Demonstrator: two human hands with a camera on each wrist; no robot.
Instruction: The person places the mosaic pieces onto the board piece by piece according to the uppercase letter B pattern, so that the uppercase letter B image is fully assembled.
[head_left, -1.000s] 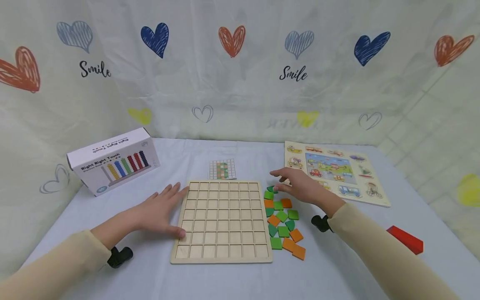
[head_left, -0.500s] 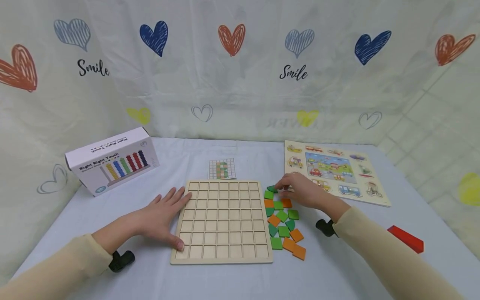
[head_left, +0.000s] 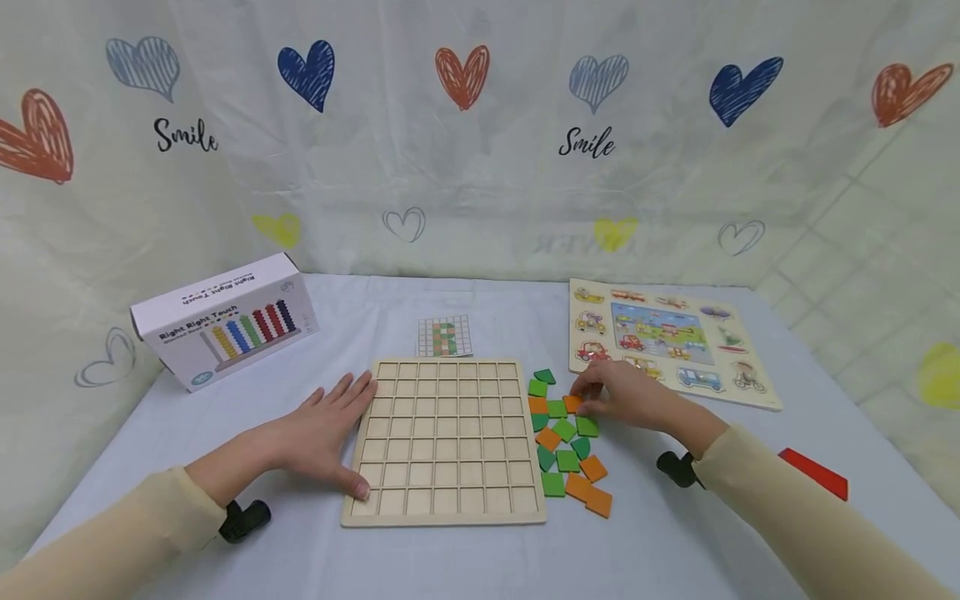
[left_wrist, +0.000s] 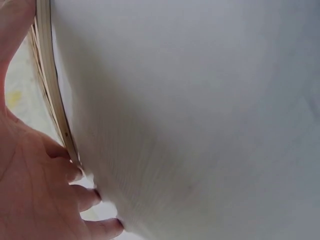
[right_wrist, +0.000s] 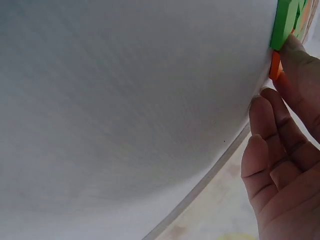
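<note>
Here, left hand on board, right hand pinching orange tile

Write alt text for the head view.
A person's right hand pinches an orange square tile among green and orange tiles; the left hand touches the left edge of a pale wooden grid board. Farther back sit a gridded paper card, white cardboard box and picture-puzzle board.

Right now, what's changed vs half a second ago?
Right hand moved rightward and back, from the dark green piece to an orange square; whether it grips that yet is unclear. Unchanged: left hand spread at the grid board's left edge.
</note>
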